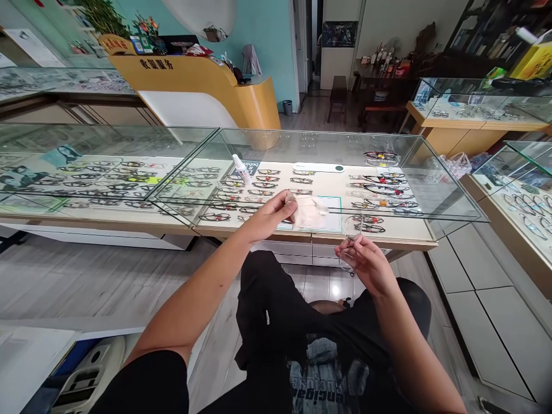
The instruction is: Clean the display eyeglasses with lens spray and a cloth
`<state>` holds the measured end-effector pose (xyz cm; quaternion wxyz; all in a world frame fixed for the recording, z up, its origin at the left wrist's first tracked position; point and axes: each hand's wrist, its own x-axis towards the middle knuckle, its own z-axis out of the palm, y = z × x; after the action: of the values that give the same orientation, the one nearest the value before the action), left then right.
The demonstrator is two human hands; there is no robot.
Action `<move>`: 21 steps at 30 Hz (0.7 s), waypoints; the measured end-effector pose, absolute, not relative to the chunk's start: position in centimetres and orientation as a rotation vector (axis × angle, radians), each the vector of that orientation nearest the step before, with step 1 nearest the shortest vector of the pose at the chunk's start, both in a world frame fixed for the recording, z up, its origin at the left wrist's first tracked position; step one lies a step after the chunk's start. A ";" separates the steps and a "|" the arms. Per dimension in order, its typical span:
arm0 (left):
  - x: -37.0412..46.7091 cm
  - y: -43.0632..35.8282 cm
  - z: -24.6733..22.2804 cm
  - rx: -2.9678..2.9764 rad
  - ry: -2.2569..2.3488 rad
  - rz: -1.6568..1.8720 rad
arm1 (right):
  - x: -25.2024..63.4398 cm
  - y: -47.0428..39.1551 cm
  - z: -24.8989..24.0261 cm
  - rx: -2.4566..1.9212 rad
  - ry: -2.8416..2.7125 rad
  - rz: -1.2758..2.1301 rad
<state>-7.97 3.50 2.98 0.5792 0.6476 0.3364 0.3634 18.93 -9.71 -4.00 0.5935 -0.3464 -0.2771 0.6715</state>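
Observation:
My left hand (275,215) is closed on a pale cream cloth (308,213), its thumb pressed onto the near-left corner. The cloth hangs over the front edge of the glass display case. In my right hand (368,261) is a pair of thin-rimmed eyeglasses (353,229), gripped around the middle between thumb and fingers. The glasses are turned upright, one round lens above the fingers and the other below. Cloth and glasses are apart. A white spray bottle (241,168) stands on the case just beyond my left hand.
The glass display case (319,138) spans the space before me, with rows of spectacle frames (379,190) inside. More cases stand at right, one a glass case (530,190). Behind is a yellow cashier counter (254,103). A beige molded object (92,374) is at lower left.

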 end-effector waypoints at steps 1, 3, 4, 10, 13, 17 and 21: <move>-7.5 3.3 2.6 1.511 0.785 0.854 | 18.7 -9.7 -3.8 -0.806 -0.659 1.561; -6.4 3.0 2.0 1.485 0.781 0.856 | 18.3 -9.6 -3.4 -0.805 -0.683 1.561; -6.0 2.9 1.7 1.463 0.782 0.845 | 18.2 -9.6 -3.3 -0.801 -0.691 1.563; -3.5 1.9 0.8 1.369 0.740 0.776 | 17.6 -9.6 -2.9 -0.786 -0.693 1.593; -2.7 1.6 0.7 1.413 0.726 0.757 | 17.2 -9.7 -2.9 -0.790 -0.715 1.601; -2.0 1.2 1.0 1.438 0.735 0.749 | 17.0 -9.7 -3.0 -0.796 -0.729 1.608; -1.6 1.0 0.9 1.434 0.742 0.814 | 17.2 -9.5 -3.4 -0.797 -0.723 1.608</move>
<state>-1.64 0.98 0.85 0.6183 0.6233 0.3226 0.3538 17.24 -9.48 -3.45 0.5674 -0.3391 -0.3078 0.6843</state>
